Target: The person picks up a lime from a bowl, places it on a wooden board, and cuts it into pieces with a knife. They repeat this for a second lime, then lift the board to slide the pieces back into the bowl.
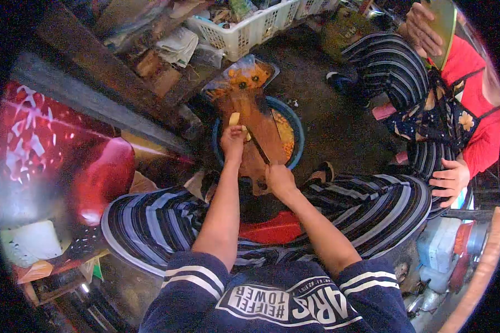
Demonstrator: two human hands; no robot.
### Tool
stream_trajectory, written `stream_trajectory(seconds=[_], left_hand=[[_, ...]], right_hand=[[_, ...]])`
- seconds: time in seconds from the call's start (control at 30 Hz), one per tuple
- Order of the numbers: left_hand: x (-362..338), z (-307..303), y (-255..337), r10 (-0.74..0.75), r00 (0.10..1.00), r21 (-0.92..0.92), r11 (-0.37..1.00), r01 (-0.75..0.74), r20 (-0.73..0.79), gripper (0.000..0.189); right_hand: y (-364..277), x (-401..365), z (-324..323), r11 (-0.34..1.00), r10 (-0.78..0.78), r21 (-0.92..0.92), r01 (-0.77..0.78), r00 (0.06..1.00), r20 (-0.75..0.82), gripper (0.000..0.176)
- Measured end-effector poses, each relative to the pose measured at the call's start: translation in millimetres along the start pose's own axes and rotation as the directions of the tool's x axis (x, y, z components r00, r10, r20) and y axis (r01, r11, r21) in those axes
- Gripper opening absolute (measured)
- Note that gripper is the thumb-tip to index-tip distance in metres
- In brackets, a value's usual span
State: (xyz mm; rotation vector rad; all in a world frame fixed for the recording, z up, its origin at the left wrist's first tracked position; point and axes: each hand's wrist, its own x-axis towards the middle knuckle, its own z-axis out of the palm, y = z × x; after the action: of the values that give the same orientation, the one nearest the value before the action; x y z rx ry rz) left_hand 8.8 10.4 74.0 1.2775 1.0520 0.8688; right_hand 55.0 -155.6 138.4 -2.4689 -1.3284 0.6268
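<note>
My left hand is closed around a pale yellow piece of food, of a kind I cannot make out, over a brown wooden board. My right hand grips a knife whose blade slants up and left toward the left hand. Under the board stands a blue basin, with small orange-yellow pieces inside at its right. Whether the blade touches the pale piece cannot be told.
Beyond the board lies a tray-like sheet with orange bits. A white plastic crate stands behind it. At right sits a person in a red sleeve, one hand on a greenish flat object. Wooden beams run along the left.
</note>
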Motion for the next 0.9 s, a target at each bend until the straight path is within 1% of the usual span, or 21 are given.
stream_trajectory(seconds=[0.03, 0.07, 0.1, 0.13, 0.2, 0.23, 0.3, 0.33, 0.4, 0.43, 0.5, 0.53, 0.6, 0.67, 0.7, 0.73, 0.77, 0.8, 0.83, 0.87, 0.9], left_hand=[[1.2, -1.1, -7.2, 0.005, 1.0, 0.002, 1.0, -0.005, -0.002, 0.019], [2.5, -0.6, -12.2, -0.01, 1.0, -0.056, 0.998, 0.01, 0.002, 0.019], [2.0, 0.3, -12.2, -0.027, 1.0, -0.115, 0.993, 0.028, 0.009, 0.02], [1.5, 0.7, -12.7, -0.028, 1.0, -0.116, 0.993, 0.029, 0.01, 0.02], [-3.8, 1.4, -11.0, -0.038, 0.999, -0.239, 0.97, 0.04, 0.014, 0.02], [-6.4, 1.4, -7.2, -0.041, 0.999, -0.241, 0.97, 0.042, 0.012, 0.02], [-6.1, 1.5, -3.3, -0.029, 1.0, -0.153, 0.988, 0.029, 0.005, 0.021], [-4.8, 1.6, -4.4, -0.027, 1.0, -0.153, 0.988, 0.028, 0.004, 0.021], [-4.1, 2.0, -5.3, -0.044, 0.999, -0.211, 0.976, 0.046, 0.014, 0.022], [-3.9, 1.9, -4.7, -0.045, 0.999, -0.211, 0.976, 0.046, 0.013, 0.022], [-4.8, 1.4, -5.4, -0.017, 1.0, -0.189, 0.982, 0.021, 0.023, 0.022], [-4.3, 1.7, -5.8, -0.02, 1.0, -0.191, 0.981, 0.023, 0.021, 0.022], [-3.0, 1.4, -8.5, -0.017, 1.0, -0.134, 0.991, 0.018, 0.01, 0.021], [-2.3, -0.5, -11.3, -0.033, 0.999, -0.155, 0.987, 0.038, 0.037, 0.024], [-0.6, -2.0, -10.5, -0.046, 0.997, -0.172, 0.983, 0.056, 0.063, 0.027], [-0.7, -2.2, -10.4, -0.042, 0.997, -0.172, 0.984, 0.052, 0.063, 0.027], [-1.5, -1.1, -10.8, -0.016, 0.999, -0.083, 0.996, 0.02, 0.052, 0.028], [-0.2, 0.5, -14.1, 0.012, 0.999, 0.007, 1.0, -0.013, 0.043, 0.03], [1.7, -0.3, -17.4, 0.014, 0.999, 0.006, 1.0, -0.014, 0.044, 0.03], [4.3, -2.2, -20.3, 0.27, 0.958, 0.201, 0.937, -0.285, 0.097, 0.029], [6.4, -3.3, -20.2, 0.491, 0.849, 0.365, 0.767, -0.528, 0.197, 0.027]], right_hand=[[-4.5, -2.2, -3.2, 0.999, 0.025, 0.027, -0.024, 0.999, -0.031, 0.028], [-7.8, -2.4, -5.8, 0.998, 0.049, 0.053, -0.046, 0.997, -0.062, 0.028], [-7.1, -1.5, -3.5, 0.998, 0.048, 0.053, -0.045, 0.997, -0.064, 0.028], [-6.1, -1.0, -0.8, 0.999, 0.031, 0.041, -0.028, 0.997, -0.072, 0.028], [-3.6, -2.4, 3.7, 1.0, 0.015, 0.023, -0.014, 0.997, -0.072, 0.029], [-3.3, -2.0, 4.9, 0.999, 0.03, 0.027, -0.028, 0.996, -0.079, 0.028], [-4.3, -0.8, 3.4, 0.999, 0.042, 0.03, -0.04, 0.995, -0.09, 0.028], [-5.3, -1.5, 1.4, 0.999, 0.032, 0.042, -0.027, 0.994, -0.105, 0.028], [-5.0, -0.2, 4.7, 0.999, 0.021, 0.052, -0.015, 0.993, -0.119, 0.027], [-4.1, 2.6, 9.7, 1.0, 0.017, 0.014, -0.016, 0.992, -0.122, 0.025], [-4.7, 4.5, 13.1, 0.999, 0.013, -0.028, -0.017, 0.993, -0.121, 0.024], [-7.0, 5.8, 11.1, 1.0, 0.001, -0.009, -0.002, 0.993, -0.115, 0.022], [-9.1, 6.2, 14.2, 1.0, -0.01, 0.007, 0.011, 0.994, -0.108, 0.02], [-9.6, 10.9, 20.8, 0.996, -0.062, -0.072, 0.053, 0.989, -0.134, 0.015], [-10.4, 13.5, 24.4, 0.996, -0.066, -0.071, 0.056, 0.988, -0.14, 0.015], [-10.6, 13.5, 28.2, 0.999, -0.006, -0.045, 0.0, 0.991, -0.13, 0.013], [-9.1, 13.3, 31.3, 0.998, 0.053, -0.022, -0.056, 0.992, -0.118, 0.013], [-5.8, 15.3, 34.7, 0.998, 0.05, -0.025, -0.053, 0.991, -0.122, 0.013], [-2.6, 16.3, 38.6, 0.998, 0.003, -0.061, -0.011, 0.992, -0.127, 0.014], [0.9, 15.6, 42.7, 0.995, -0.039, -0.095, 0.027, 0.991, -0.131, 0.015], [0.0, 11.4, 39.4, 0.995, -0.035, -0.093, 0.022, 0.99, -0.135, 0.015]])
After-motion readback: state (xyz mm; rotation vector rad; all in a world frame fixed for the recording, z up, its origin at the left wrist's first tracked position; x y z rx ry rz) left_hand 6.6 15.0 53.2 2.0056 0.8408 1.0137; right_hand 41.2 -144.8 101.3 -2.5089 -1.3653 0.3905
